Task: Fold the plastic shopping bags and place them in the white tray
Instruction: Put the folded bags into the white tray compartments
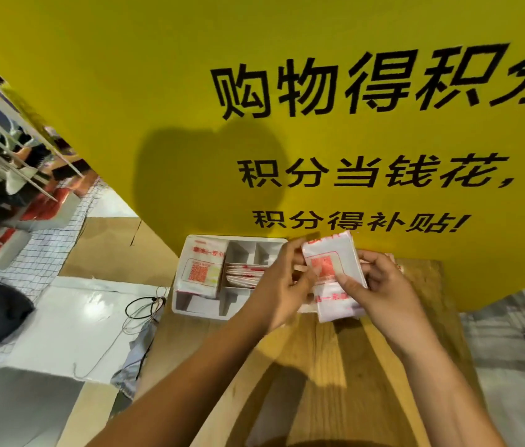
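While left hand [282, 285] pinches bag [329, 254], right hand [380, 285] grips it.

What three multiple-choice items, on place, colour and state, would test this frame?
1. Relative to the left hand and right hand, the white tray sits: A) to their left; B) to their right; C) between them.
2. The board behind the table is: A) blue; B) yellow; C) white.
3. The bag being folded is: A) lying in the tray; B) held by both hands; C) dropped on the floor.
Key: 1A, it lies left of the left hand; 2B, its surface is yellow; 3B, both hands pinch it above the table.
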Demonstrator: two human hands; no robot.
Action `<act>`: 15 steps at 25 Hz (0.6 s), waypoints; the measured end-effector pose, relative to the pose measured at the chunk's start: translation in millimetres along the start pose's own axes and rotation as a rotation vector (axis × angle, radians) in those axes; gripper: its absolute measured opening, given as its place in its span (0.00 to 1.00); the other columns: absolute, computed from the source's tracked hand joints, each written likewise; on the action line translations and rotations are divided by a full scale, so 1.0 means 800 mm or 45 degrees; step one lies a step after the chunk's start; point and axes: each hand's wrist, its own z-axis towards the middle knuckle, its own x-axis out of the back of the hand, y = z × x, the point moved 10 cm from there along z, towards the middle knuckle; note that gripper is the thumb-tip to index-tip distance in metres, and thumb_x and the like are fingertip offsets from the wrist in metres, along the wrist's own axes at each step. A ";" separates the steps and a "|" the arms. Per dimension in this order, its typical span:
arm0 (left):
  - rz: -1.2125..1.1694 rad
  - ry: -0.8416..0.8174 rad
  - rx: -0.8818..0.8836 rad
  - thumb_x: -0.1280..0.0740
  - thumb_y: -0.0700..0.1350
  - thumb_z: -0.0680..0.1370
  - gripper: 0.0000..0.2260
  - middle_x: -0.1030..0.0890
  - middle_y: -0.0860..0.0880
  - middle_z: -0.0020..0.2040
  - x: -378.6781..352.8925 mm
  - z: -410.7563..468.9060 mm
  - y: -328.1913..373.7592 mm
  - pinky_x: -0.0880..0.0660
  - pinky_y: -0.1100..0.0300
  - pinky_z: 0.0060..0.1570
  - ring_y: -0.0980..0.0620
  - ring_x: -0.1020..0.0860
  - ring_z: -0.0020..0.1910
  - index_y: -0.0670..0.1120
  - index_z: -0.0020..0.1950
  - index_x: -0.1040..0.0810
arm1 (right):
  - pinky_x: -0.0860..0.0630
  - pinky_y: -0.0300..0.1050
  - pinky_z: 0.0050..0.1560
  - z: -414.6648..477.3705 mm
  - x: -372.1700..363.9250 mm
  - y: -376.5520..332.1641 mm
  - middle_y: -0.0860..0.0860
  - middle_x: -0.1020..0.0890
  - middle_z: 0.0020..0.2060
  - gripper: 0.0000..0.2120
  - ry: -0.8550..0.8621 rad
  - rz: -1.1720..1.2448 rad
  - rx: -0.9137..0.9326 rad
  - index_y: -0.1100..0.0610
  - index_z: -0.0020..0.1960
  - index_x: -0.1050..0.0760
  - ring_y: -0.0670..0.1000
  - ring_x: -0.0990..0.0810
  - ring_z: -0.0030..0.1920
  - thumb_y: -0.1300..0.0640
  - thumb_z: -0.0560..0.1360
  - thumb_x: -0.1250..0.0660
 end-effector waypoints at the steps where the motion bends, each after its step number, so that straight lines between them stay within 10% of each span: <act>1: -0.041 0.076 0.049 0.35 0.49 0.82 0.21 0.23 0.54 0.61 0.025 -0.007 -0.009 0.19 0.64 0.49 0.60 0.20 0.56 0.54 0.74 0.36 | 0.18 0.42 0.42 -0.001 -0.028 0.001 0.47 0.14 0.48 0.17 -0.030 0.043 -0.013 0.51 0.59 0.24 0.47 0.15 0.49 0.65 0.74 0.28; 15: -0.121 0.592 0.201 0.33 0.46 0.81 0.20 0.19 0.50 0.54 0.278 -0.094 -0.104 0.18 0.56 0.47 0.51 0.18 0.49 0.53 0.72 0.31 | 0.23 0.43 0.41 -0.016 -0.296 0.012 0.40 0.19 0.39 0.10 -0.521 -0.635 0.102 0.43 0.56 0.22 0.41 0.20 0.41 0.41 0.77 0.33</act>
